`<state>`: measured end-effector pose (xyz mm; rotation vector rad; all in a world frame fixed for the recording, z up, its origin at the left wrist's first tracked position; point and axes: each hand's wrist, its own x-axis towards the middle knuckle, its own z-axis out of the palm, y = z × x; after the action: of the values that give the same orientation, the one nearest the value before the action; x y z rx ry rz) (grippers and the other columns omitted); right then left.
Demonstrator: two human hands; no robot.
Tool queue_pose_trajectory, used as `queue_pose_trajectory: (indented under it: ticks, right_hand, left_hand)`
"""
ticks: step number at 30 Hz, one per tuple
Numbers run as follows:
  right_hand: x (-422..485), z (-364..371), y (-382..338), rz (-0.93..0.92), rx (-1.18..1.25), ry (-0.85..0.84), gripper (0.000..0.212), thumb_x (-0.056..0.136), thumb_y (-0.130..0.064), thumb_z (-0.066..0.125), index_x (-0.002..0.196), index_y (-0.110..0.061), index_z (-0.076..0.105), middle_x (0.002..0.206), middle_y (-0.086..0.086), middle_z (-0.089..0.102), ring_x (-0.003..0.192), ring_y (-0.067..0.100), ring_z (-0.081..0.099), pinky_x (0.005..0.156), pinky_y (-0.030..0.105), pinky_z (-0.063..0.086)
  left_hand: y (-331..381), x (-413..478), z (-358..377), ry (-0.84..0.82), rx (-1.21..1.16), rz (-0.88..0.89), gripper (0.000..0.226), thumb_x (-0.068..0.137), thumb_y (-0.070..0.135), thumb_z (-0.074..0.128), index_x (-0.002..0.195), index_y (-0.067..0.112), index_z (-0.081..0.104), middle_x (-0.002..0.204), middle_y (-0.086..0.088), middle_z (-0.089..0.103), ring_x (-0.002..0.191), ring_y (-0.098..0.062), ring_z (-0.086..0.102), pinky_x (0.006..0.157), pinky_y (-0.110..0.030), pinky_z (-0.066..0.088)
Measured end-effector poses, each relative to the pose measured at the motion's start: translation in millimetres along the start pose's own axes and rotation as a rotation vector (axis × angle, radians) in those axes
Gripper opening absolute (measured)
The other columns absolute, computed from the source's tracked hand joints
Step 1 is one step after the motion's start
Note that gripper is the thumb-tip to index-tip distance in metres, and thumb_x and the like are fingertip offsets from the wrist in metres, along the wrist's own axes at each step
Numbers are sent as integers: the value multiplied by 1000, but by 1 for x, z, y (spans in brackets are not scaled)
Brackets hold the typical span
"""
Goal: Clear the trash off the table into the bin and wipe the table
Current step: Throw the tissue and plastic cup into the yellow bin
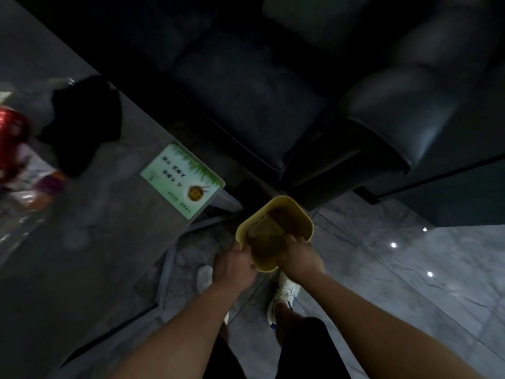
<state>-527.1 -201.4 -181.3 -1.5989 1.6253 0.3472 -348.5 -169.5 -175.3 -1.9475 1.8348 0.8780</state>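
Observation:
A yellow bin [297, 212] stands on the floor by the table's corner, with brownish trash [266, 228] inside. My left hand [235, 265] grips the bin's near left rim. My right hand [299, 254] reaches over the near right rim, fingers inside the bin touching the trash. The dark grey table [90, 242] stretches to the left. On its far left lie blurred wrappers and a red round object [11, 140], beside a black crumpled cloth [84, 124].
A green and white card [181, 180] lies at the table's corner near the bin. A dark leather sofa [328, 91] fills the top and right. My white shoes [284, 294] stand on the glossy grey floor below the bin.

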Motion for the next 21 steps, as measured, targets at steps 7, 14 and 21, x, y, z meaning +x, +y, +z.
queue_pose_trajectory:
  ticks: [7, 14, 21]
  right_hand:
    - [-75, -36, -30, -127, -48, -25, 58, 93, -40, 64, 143, -23, 41, 133, 8, 51, 117, 28, 55, 80, 37, 48]
    - [-119, -50, -70, -255, -209, 16, 62, 89, -50, 66, 142, -26, 45, 136, 4, 52, 121, 27, 52, 92, 42, 52]
    - [-154, -40, -131, -315, -285, 71, 60, 87, -53, 63, 139, -25, 52, 135, 3, 56, 120, 24, 55, 87, 39, 54]
  left_hand:
    - [1, -91, -37, 67, 2, -77, 44, 86, 45, 51, 123, 20, 51, 123, -10, 53, 108, -31, 58, 87, -42, 51]
    - [-22, -159, -53, 175, -60, -193, 45, 87, 45, 46, 125, 20, 51, 121, -10, 53, 114, -31, 54, 91, -44, 45]
    - [-64, -216, -66, 266, -121, -252, 41, 87, 44, 48, 119, 19, 54, 120, -9, 55, 111, -32, 57, 89, -43, 48]
